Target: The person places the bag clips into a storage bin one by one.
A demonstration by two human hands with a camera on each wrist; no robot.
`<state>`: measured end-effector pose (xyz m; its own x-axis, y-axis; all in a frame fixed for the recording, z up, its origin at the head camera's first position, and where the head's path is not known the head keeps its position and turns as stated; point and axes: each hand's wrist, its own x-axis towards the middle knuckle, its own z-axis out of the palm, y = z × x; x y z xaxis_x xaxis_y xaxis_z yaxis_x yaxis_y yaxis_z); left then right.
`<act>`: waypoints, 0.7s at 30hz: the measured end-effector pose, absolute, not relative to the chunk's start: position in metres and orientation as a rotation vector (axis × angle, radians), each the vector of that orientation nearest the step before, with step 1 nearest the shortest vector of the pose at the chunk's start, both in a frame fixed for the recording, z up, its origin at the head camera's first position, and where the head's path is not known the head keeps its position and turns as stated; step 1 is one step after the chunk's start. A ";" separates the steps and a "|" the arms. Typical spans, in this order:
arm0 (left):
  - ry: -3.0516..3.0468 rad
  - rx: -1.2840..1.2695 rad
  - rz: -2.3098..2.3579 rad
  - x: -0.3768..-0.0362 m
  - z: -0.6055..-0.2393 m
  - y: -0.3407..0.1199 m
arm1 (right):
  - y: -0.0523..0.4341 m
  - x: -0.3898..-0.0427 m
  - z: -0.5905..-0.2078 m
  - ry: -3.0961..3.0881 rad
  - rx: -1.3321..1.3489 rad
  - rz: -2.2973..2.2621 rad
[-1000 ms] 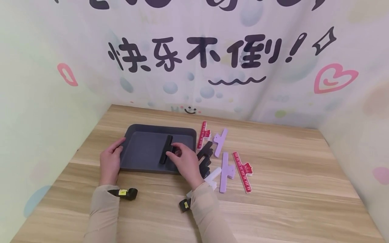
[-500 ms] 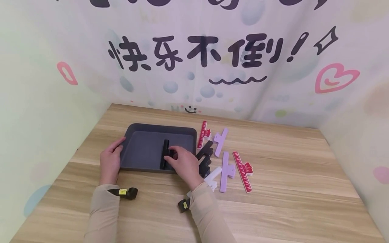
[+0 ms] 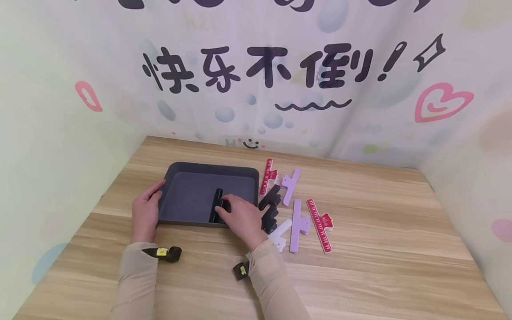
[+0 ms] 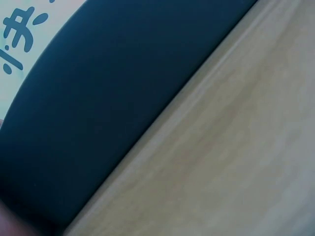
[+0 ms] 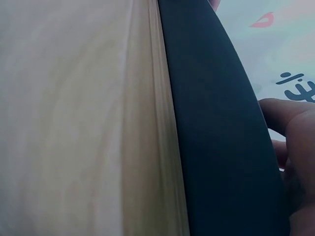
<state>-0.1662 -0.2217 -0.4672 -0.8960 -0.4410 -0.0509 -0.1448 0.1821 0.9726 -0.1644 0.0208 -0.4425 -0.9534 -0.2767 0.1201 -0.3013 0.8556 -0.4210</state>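
Observation:
A dark grey tray (image 3: 192, 169) lies on the wooden table. My left hand (image 3: 154, 192) holds its left rim, thumb over the edge. My right hand (image 3: 226, 205) pinches a black clip (image 3: 216, 202) that stands low inside the tray, close to the near wall. In the left wrist view only the tray's outer wall (image 4: 98, 98) and the table show. The right wrist view has the tray wall (image 5: 221, 147) with fingertips (image 5: 290, 123) behind it.
Loose clips lie right of the tray: a red ruler clip (image 3: 266, 177), a purple one (image 3: 290, 180), two black ones (image 3: 270, 198), a white one (image 3: 281, 232), another purple (image 3: 296, 221) and another red (image 3: 318, 221). Printed cloth walls enclose the table (image 3: 360, 266) on three sides.
My right hand has brought the black clip down and nearer, towards the tray's front wall. The left hand and the tray have stayed put.

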 end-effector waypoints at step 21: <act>-2.231 0.551 -1.730 -0.167 -0.468 -0.222 | 0.019 -0.165 -0.444 -3.018 0.449 0.638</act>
